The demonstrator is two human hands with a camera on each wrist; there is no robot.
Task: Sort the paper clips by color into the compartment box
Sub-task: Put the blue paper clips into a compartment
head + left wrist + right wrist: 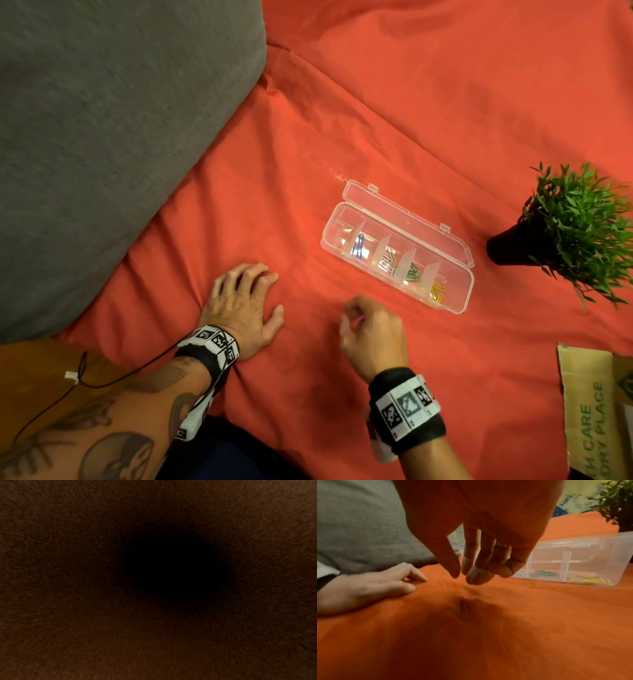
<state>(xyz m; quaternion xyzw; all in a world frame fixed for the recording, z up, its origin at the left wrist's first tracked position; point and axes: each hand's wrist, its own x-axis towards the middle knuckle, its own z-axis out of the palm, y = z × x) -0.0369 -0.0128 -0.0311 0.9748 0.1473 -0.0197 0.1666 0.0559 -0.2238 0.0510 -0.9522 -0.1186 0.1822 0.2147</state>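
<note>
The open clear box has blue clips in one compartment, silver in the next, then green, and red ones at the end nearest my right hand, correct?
Not quite. In the head view the compartment box ends with yellow clips, not red. Blue clips, silver clips and green clips are as you said.

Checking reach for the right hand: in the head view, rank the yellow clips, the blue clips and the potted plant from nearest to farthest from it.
From the right hand:
1. Yellow clips, in the box's near end compartment, up and right.
2. Blue clips, toward the box's far end.
3. Potted plant, far right, beyond the box.
</note>
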